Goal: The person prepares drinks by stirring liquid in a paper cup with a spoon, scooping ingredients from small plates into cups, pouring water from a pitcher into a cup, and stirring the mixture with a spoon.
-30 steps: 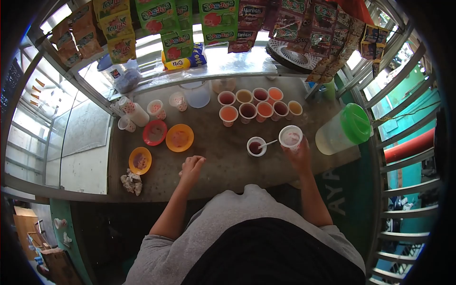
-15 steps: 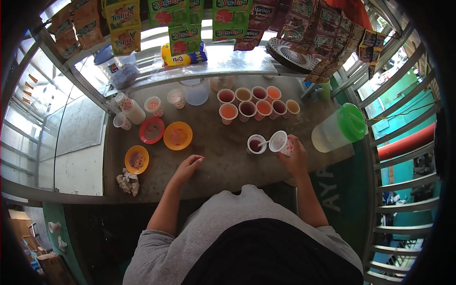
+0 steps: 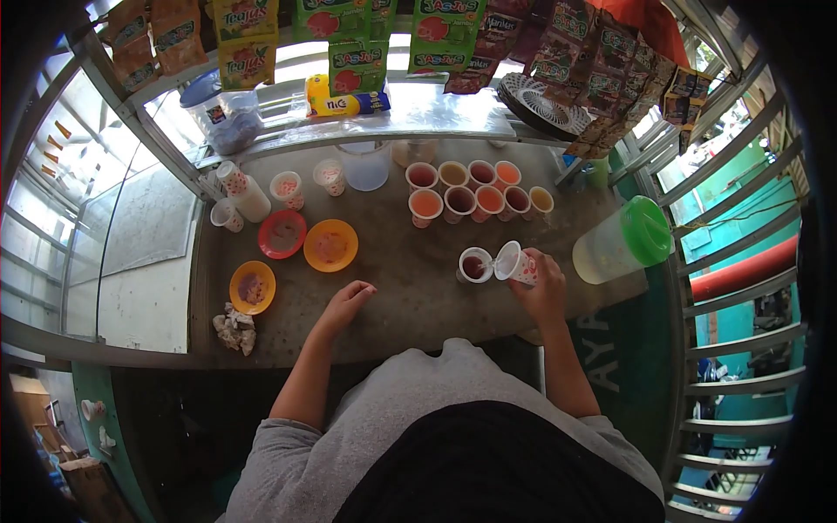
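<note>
My right hand (image 3: 542,289) grips a white paper cup with red print (image 3: 520,264), tipped left so its mouth meets the rim of another cup (image 3: 475,265). That second cup stands upright on the counter and holds dark red drink. A pale streak of liquid shows between the two cups. My left hand (image 3: 348,302) rests by the counter's front, its fingers curled in with nothing seen in them. Beyond the pouring stand two rows of filled cups (image 3: 460,202), in red, orange and brown.
A green-lidded pitcher (image 3: 615,242) leans at the right. Left are orange plates (image 3: 331,246), a red plate (image 3: 282,234), a crumpled cloth (image 3: 234,331) and stacked cups (image 3: 232,178). Behind them stands a clear container (image 3: 364,166). Drink sachets (image 3: 438,35) hang overhead.
My right hand has tilted its cup further, and liquid now shows running toward the lower cup. The view has shifted slightly; my left hand stays about where it was.
</note>
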`<action>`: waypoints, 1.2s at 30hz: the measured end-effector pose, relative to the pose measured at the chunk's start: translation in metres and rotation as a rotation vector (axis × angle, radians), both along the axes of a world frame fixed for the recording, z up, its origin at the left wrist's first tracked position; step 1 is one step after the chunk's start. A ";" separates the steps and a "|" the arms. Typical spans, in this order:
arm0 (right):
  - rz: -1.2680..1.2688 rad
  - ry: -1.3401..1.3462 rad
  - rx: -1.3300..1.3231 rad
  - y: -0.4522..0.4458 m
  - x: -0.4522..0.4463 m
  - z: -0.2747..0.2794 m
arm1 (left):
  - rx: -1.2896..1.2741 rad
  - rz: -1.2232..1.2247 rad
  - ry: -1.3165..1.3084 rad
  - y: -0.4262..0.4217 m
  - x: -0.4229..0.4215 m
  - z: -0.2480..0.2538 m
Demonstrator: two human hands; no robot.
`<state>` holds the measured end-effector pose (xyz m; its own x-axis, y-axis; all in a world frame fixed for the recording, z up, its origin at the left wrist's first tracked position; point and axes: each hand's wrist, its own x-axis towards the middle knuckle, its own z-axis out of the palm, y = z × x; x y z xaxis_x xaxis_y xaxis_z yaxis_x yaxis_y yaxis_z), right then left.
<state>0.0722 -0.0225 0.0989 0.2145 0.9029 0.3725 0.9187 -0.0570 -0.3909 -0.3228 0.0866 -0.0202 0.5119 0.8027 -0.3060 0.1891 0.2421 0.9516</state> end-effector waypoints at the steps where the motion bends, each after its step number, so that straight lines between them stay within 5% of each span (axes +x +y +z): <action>1: 0.001 0.000 0.000 0.001 0.000 0.000 | 0.000 0.001 -0.009 0.000 0.000 0.000; 36: 0.006 -0.145 -0.008 0.010 -0.003 0.005 | -0.080 -0.078 -0.006 0.007 -0.006 0.007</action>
